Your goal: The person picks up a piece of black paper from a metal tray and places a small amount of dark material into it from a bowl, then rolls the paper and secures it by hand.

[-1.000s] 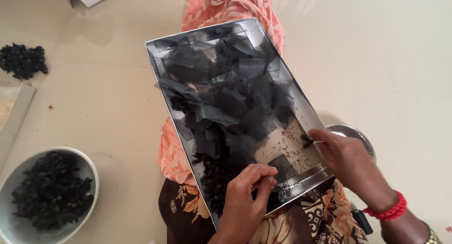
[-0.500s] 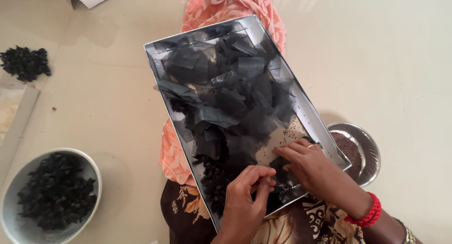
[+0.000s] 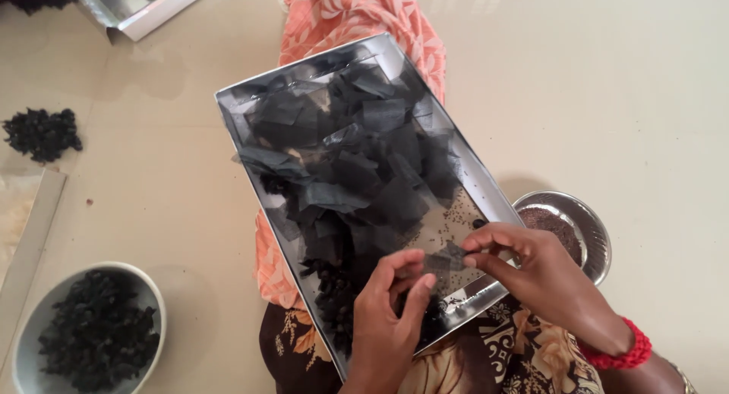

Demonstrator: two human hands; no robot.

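Note:
A shiny steel tray (image 3: 471,174) rests tilted on my lap, piled with squares of black mesh cloth (image 3: 357,166). Small dark seeds and black bundles lie at its near end. My left hand (image 3: 387,318) and my right hand (image 3: 531,268) meet over that end. Both pinch the edges of one small black mesh square (image 3: 446,259) stretched between their fingertips. A red beaded bracelet (image 3: 619,352) circles my right wrist.
A small steel bowl (image 3: 588,227) of dark seeds stands right of the tray. A grey bowl (image 3: 30,325) of black bundles sits at the lower left, and a loose black heap (image 3: 42,132) lies farther left. A foil-lined box (image 3: 140,6) is at the top left.
My right hand has come in from the tray's right edge to meet my left hand, and both now hold a mesh square. The view has shifted slightly.

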